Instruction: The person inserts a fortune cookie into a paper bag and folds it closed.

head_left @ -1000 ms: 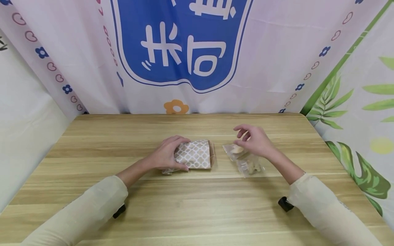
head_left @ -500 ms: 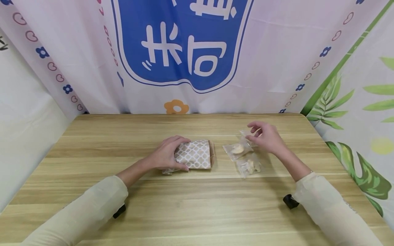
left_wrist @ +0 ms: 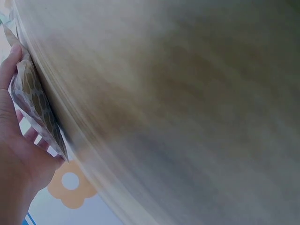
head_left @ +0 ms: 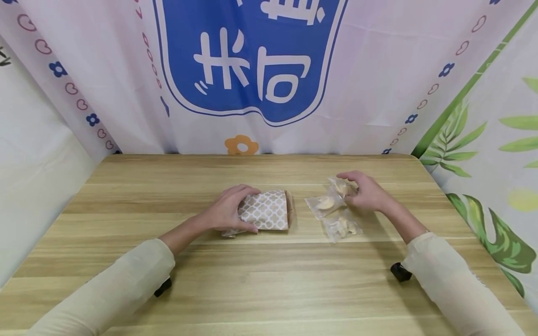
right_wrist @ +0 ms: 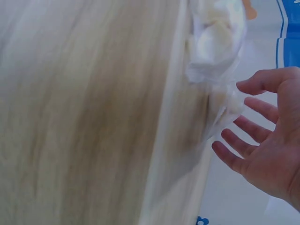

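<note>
My left hand (head_left: 229, 208) grips a flat paper bag (head_left: 267, 211) with a beige and white lattice print, thumb on the near side and fingers over the far side. Its open end faces right. In the left wrist view the bag (left_wrist: 35, 96) lies between thumb and fingers. My right hand (head_left: 367, 192) is beside the farthest of three small clear packets, each with pale yellowish pieces inside. That far packet (head_left: 338, 186) overlaps the middle packet (head_left: 325, 203); the near packet (head_left: 342, 227) lies just in front. In the right wrist view the fingers are spread, tips right at a packet (right_wrist: 227, 105).
The bag and packets lie on a wood-grain table (head_left: 269, 280). Behind its far edge hangs a white curtain (head_left: 357, 93) with a blue emblem, and a leaf-printed cloth (head_left: 500, 186) hangs to the right. Black pieces of the wrist gear (head_left: 400, 272) show under the sleeves.
My right hand has moved right, off the middle packet, leaving the far packet lying at the back; its fingers have since lowered beside that packet. The left hand and bag have stayed put.
</note>
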### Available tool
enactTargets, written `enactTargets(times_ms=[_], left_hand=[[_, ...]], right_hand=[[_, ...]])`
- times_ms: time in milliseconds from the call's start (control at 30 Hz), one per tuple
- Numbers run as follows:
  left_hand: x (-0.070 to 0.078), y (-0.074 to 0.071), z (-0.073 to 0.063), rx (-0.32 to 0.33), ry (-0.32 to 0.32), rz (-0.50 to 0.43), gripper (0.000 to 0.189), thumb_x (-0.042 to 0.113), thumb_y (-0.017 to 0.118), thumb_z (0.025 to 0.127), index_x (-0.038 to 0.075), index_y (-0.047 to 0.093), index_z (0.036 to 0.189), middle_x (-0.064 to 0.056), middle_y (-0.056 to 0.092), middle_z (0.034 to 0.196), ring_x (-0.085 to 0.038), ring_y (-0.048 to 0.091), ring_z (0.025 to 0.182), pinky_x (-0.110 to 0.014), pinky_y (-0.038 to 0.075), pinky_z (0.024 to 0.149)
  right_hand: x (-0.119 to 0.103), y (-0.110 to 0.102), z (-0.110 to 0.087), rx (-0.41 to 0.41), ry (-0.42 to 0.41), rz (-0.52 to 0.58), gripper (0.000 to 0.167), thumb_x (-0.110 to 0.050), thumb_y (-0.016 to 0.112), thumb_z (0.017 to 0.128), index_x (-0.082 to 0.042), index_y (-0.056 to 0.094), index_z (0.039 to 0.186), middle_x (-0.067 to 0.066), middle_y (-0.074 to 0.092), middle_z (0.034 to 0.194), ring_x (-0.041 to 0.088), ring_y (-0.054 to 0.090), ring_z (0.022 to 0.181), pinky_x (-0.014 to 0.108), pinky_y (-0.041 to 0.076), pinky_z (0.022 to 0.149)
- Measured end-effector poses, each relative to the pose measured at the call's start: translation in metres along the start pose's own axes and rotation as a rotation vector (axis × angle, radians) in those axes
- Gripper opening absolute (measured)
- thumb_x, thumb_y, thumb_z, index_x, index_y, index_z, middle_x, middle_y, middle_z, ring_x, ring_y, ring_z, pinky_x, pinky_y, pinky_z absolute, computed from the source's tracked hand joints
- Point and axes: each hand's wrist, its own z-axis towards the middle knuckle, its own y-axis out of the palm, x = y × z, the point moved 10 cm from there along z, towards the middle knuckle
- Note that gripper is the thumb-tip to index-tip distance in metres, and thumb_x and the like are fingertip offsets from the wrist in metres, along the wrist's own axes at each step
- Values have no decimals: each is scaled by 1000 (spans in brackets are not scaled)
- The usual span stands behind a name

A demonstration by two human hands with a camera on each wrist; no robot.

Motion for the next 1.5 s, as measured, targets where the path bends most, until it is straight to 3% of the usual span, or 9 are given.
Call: enactTargets(times_ms=[167, 333, 600, 767, 933, 1200, 1500], left_hand=[[1, -2, 0, 2, 2, -4, 98, 48, 97, 64, 3, 57, 142, -13, 62, 137, -33, 57, 129, -55, 43, 113], [2, -4, 0, 7, 13, 1, 98, 48, 96, 64, 3, 57, 142, -14, 62, 138, -34, 57, 128, -55, 44, 112], [0, -1, 1, -10, 0, 2, 98, 50, 96, 65, 4, 57, 143, -13, 61, 138, -33, 56, 129, -55, 43, 113], [0, -1, 0, -13, -3, 6, 99, 50, 96, 64, 4, 57, 143, -13, 61, 138, -33, 56, 129, -55, 43, 113], [0, -1, 0, -15, -3, 8, 99, 50, 96, 64, 4, 57, 142, -13, 61, 138, -33, 57, 129, -55, 43, 113], [0, -1, 0, -15, -4, 7, 98, 49, 96, 64, 4, 57, 142, -13, 62, 137, -33, 56, 129, -55, 43, 113], [1, 0, 0, -21, -1, 10, 99, 50, 96, 65, 3, 57, 142, -14, 62, 138, -33, 57, 129, -55, 44, 112]], right_hand=[[5, 2, 2, -13, -14, 7, 70, 0, 73, 80, 8, 50, 146, 33, 49, 147, 54, 46, 134, 65, 46, 105], [10, 2, 2, -27, -6, -6, 72, -5, 78, 81, 7, 50, 146, 33, 48, 148, 54, 44, 135, 69, 36, 111], [15, 0, 2, -26, 38, -53, 69, -26, 84, 88, 7, 56, 142, 37, 49, 140, 54, 47, 130, 69, 38, 109], [19, 0, 0, -43, 49, -60, 77, -32, 82, 88, 6, 50, 148, 37, 43, 148, 56, 42, 135, 71, 34, 112], [26, 0, 0, -77, 28, -2, 80, -26, 76, 90, 7, 40, 153, 35, 36, 157, 55, 32, 145, 70, 23, 119], [27, 2, 1, -137, -47, 80, 77, -8, 71, 85, 8, 39, 153, 32, 39, 157, 54, 30, 147, 70, 23, 118], [30, 2, -1, -125, 1, 49, 80, -21, 84, 82, 8, 48, 148, 34, 47, 147, 53, 40, 138, 70, 27, 116]])
